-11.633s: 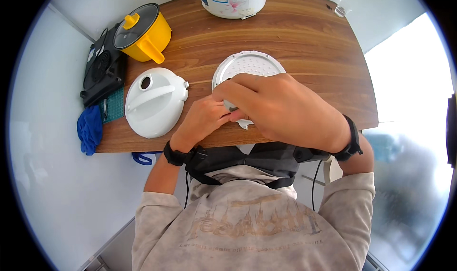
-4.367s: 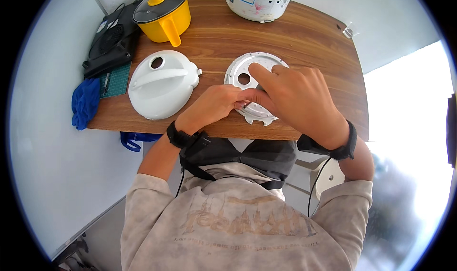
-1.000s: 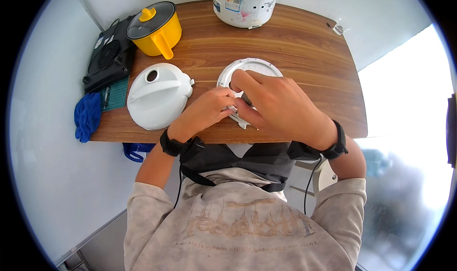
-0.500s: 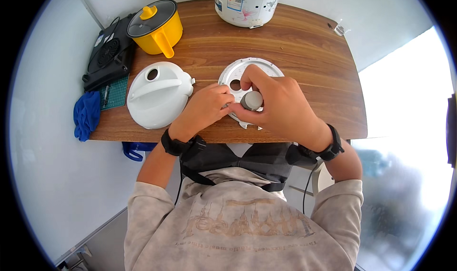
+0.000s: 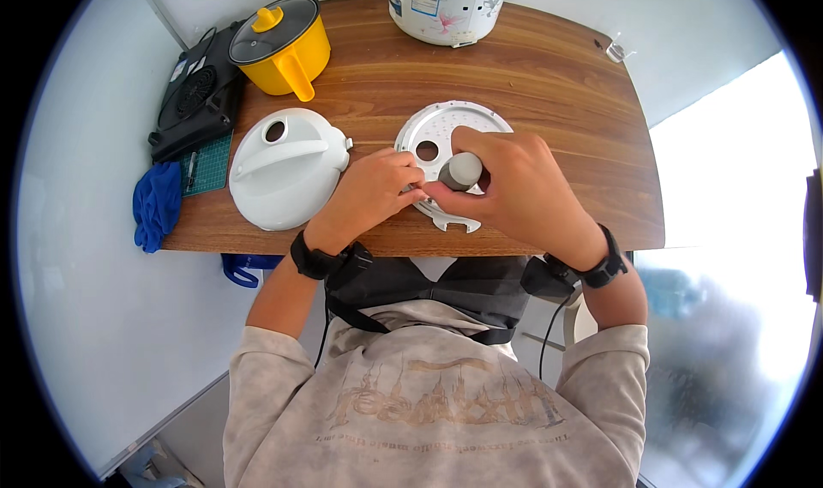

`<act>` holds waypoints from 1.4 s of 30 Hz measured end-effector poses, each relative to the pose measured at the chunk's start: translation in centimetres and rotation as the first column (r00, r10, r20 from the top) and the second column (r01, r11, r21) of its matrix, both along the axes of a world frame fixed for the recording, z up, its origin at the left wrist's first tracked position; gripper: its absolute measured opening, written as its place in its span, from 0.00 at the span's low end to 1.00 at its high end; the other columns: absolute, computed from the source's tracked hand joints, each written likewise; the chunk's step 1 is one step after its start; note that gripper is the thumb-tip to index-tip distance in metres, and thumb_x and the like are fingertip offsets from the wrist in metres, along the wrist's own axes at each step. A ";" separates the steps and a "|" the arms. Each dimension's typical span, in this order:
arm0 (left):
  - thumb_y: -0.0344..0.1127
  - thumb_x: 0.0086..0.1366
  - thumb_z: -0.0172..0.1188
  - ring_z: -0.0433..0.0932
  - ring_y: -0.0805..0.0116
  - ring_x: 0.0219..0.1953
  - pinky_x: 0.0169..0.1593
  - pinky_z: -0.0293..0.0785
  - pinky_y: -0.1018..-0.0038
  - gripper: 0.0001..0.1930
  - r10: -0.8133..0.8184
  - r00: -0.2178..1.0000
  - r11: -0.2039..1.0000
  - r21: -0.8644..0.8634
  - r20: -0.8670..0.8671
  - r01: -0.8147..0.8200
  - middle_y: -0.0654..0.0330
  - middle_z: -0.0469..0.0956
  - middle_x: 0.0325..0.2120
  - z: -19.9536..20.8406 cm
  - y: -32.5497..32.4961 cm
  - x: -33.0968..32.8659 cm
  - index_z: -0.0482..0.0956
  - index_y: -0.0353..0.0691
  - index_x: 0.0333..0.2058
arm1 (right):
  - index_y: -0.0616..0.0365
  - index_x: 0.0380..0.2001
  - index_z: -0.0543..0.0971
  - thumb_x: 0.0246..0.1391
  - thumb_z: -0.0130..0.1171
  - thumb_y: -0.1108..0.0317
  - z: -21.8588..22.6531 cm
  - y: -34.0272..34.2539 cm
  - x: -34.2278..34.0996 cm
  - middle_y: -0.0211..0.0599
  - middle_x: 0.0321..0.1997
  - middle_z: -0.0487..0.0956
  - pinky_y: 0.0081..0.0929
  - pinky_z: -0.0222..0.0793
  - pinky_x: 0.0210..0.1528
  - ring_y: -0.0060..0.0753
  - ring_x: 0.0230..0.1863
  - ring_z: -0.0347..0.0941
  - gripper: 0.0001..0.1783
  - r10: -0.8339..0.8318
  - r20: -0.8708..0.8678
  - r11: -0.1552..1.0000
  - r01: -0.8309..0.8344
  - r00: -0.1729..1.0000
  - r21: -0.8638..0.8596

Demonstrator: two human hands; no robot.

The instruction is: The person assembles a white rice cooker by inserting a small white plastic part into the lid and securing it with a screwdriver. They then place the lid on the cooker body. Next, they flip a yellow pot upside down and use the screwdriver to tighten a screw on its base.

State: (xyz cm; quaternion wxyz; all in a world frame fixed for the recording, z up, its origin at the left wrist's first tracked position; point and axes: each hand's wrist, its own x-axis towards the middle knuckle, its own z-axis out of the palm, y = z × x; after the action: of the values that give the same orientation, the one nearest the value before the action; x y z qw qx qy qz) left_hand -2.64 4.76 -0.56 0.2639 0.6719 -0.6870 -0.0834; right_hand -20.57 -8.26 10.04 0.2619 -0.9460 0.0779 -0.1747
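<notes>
A white round lid plate (image 5: 446, 118) with small holes and a larger round opening lies at the near middle of the table. My right hand (image 5: 521, 190) is closed round a grey cylindrical tool handle (image 5: 465, 170), held nearly upright over the plate; its lower end is hidden. At the plate's left rim, my left hand (image 5: 377, 188) has its fingers bent and pressed together on the edge, close to my right fingertips. Left of that hand rests a white rice cooker lid (image 5: 287, 175) with a raised handle and a round hole.
Toward the far left stand a yellow pot (image 5: 300, 55) with a glass lid and a black appliance (image 5: 195, 94). A green cutting mat (image 5: 210, 173) and a blue cloth (image 5: 157, 205) lie along the left edge. The white cooker body (image 5: 446, 21) stands at the back.
My right hand has shifted slightly right and turned a little, so the grey handle leans more to the right. The left hand stays nearly still at the plate's rim.
</notes>
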 end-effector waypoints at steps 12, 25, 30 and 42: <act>0.38 0.61 0.67 0.78 0.59 0.41 0.45 0.75 0.64 0.07 0.002 1.000 0.999 0.044 0.012 -0.003 0.62 0.79 0.33 0.4 0.0 -0.1 0.83 0.41 0.31 | 0.61 0.39 0.78 0.48 0.71 0.65 -0.8 -0.7 0.3 0.43 0.34 0.76 0.37 0.71 0.35 0.47 0.33 0.74 0.17 0.140 0.068 0.923 -0.155 0.988 0.353; 0.39 0.61 0.67 0.78 0.58 0.41 0.45 0.76 0.64 0.08 0.008 1.000 1.000 0.019 0.027 -0.008 0.62 0.79 0.33 -0.1 -0.1 -0.1 0.83 0.41 0.31 | 0.60 0.44 0.78 0.48 0.75 0.67 -2.0 0.2 0.6 0.37 0.38 0.80 0.28 0.78 0.38 0.32 0.35 0.78 0.22 -0.057 0.189 0.926 -0.019 0.980 0.376; 0.39 0.62 0.66 0.78 0.58 0.41 0.45 0.75 0.64 0.08 0.005 1.000 1.000 0.031 -0.006 -0.005 0.62 0.79 0.33 -0.2 0.0 0.0 0.84 0.41 0.32 | 0.60 0.44 0.77 0.47 0.72 0.73 -2.8 -0.1 0.4 0.36 0.39 0.81 0.27 0.80 0.47 0.33 0.38 0.80 0.20 -0.070 0.243 0.861 -0.064 0.967 0.504; 0.39 0.61 0.66 0.78 0.59 0.41 0.45 0.75 0.64 0.08 0.037 0.998 0.997 0.063 -0.049 -0.034 0.62 0.79 0.32 0.8 0.1 -0.3 0.84 0.41 0.32 | 0.59 0.40 0.77 0.53 0.71 0.62 -2.8 -0.3 0.5 0.39 0.42 0.76 0.34 0.71 0.39 0.38 0.39 0.73 0.18 0.028 0.261 0.937 -0.117 0.965 0.330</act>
State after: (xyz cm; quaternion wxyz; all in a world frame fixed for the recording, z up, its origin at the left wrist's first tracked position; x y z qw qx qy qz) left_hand -2.91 4.82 0.20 0.2614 0.6895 -0.6653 -0.1166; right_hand -20.08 -8.58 7.20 0.4365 -0.8582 0.0378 -0.2675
